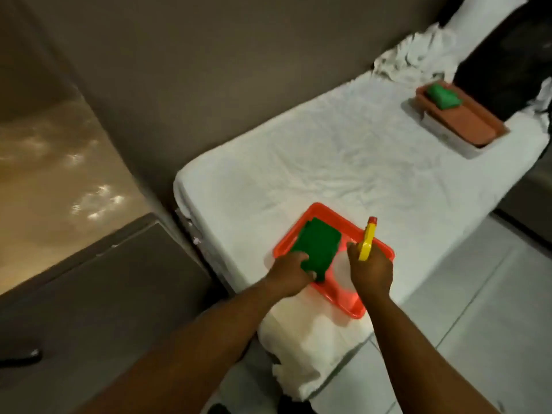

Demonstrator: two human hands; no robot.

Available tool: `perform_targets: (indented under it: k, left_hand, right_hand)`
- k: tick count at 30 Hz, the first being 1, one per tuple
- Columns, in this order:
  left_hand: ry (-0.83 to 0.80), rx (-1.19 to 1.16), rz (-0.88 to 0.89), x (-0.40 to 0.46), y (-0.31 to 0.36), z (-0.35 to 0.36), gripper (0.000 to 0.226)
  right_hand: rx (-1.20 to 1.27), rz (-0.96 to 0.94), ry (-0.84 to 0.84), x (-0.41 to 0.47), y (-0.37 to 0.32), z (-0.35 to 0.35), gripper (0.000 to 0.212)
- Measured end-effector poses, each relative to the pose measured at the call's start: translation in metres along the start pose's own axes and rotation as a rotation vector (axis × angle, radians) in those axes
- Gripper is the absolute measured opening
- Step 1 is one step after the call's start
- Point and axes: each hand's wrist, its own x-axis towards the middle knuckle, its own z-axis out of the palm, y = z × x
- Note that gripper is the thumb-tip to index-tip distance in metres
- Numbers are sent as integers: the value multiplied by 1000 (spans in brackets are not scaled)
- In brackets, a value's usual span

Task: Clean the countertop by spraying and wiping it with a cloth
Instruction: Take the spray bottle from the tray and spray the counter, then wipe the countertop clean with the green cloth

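A red tray (321, 212) lies on a white-sheeted surface (328, 162) near its front end. A folded green cloth (316, 243) rests in the tray's left half. My left hand (291, 273) grips the cloth's near edge, fingers curled over it. My right hand (372, 273) is closed around a spray bottle (367, 243) with a yellow trigger head and red nozzle; its pale body stands in the tray's right half, mostly hidden by my hand.
A second orange tray (478, 127) with another green cloth (442, 95) sits on a white box at the far end. Crumpled white fabric (415, 59) lies behind it. A grey wall runs along the left. A dark cabinet (89, 294) stands at left, pale floor tiles at right.
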Motion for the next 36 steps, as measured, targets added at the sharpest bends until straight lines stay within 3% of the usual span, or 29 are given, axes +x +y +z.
perform_targets:
  k: [4,9,12,14,18,21,24,27,32,36]
  left_hand:
    - [9,27,-129,57,11,22,49]
    - [18,145,-196,109,8,33,38]
    - [28,201,-220,134,2,34,35]
    - [39,211,-239,148,-5,37,36]
    - [86,157,-366,170,-21,59,35]
    - [179,155,-400,183,-27,74,36]
    - [189,12,-413,193,-32,74,35]
    - [117,-273,-435,191,-33,63,32]
    - [144,-707,-457,152,-17,23,16]
    - [74,-885,-346,100,-1,-28,14]
  right_hand:
    - [52,64,67,48,56,11,34]
    - [38,163,36,67,91,29,38]
    - [77,404,62,50,106,38,62]
    - [138,534,20,30,105,53,59]
    - [143,341,-220,13,92,97,28]
    - [66,239,-208,47,84,128,32]
    - [-42,371,-186,83,75,153,47]
    - [32,504,-192,101,70,162,45]
    - [561,694,-321,91,45,142,25]
    - [865,802,-498,61,-1,116,40]
